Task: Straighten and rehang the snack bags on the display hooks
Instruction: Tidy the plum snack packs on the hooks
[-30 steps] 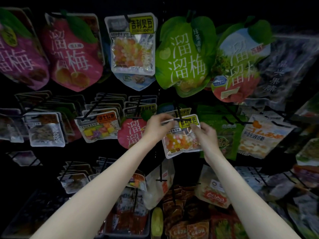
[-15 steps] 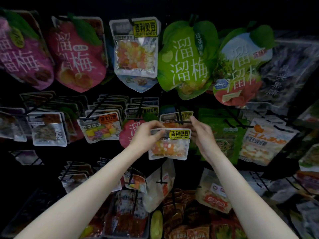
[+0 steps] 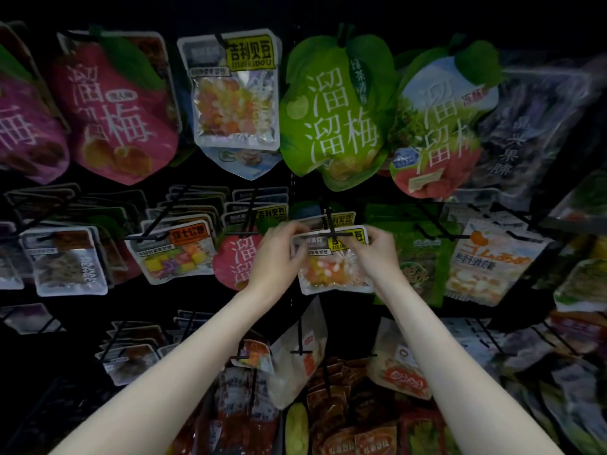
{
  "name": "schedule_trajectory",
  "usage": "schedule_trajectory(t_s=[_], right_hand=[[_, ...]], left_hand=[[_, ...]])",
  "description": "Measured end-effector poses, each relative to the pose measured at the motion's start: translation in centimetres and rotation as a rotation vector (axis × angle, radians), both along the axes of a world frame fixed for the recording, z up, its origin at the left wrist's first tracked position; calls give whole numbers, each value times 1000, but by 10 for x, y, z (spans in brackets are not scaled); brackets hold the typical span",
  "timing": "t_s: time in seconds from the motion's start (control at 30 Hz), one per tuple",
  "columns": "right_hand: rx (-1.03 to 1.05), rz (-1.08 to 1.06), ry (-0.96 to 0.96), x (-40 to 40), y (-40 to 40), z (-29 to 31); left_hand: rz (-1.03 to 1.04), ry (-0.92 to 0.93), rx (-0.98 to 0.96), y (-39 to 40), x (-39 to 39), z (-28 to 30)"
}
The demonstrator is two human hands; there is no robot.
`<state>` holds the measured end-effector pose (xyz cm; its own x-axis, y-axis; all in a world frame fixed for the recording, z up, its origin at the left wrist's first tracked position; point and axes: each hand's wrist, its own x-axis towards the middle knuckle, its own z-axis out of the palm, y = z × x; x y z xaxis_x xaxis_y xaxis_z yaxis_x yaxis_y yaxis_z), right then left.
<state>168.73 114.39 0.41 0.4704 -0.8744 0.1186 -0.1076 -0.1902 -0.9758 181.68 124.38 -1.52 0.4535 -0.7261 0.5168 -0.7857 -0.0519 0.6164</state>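
A small clear snack bag (image 3: 335, 274) with a yellow label and orange and white candy hangs at the middle of the rack. My left hand (image 3: 279, 254) pinches its upper left corner and my right hand (image 3: 377, 254) pinches its upper right corner. The bag's top edge sits at the tip of a black display hook (image 3: 333, 233), and another bag of the same kind (image 3: 338, 219) hangs just behind it on that hook.
Large plum bags hang above: pink (image 3: 111, 110), green (image 3: 335, 113), and a clear candy bag (image 3: 235, 93). Rows of small bags on hooks fill the left (image 3: 174, 251); a green bag (image 3: 423, 261) and an orange-print bag (image 3: 489, 261) hang right. Red packets (image 3: 338, 415) lie below.
The bag was off the hook and lower, held mainly by my left hand, half a second ago. Both hands have since raised it back up to the hook's tip.
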Motion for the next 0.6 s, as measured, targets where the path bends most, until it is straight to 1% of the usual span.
schedule_trajectory(t_s=[0.1,0.2,0.27,0.3,0.37,0.47,0.53,0.6], right_hand=[[-69,-30,62,0,-1,1],[-275,-141,243,7,0,1],[-330,-177,307,10,1,1],[-368,-179,298,10,3,2],[-492,-189,202,5,8,6],[-803,-259,13,-5,21,15],[-953,-217,-67,-10,34,23],[-1048,-117,-92,-6,49,29]], left_hand=[[-7,-10,-1,8,7,-8],[24,-42,-48,12,9,-4],[14,-47,-44,17,10,1],[2,-67,-43,21,12,4],[-10,-128,-64,30,13,8],[21,-250,-62,51,16,1],[23,-259,-88,69,20,-9],[74,-236,-143,82,31,-20]])
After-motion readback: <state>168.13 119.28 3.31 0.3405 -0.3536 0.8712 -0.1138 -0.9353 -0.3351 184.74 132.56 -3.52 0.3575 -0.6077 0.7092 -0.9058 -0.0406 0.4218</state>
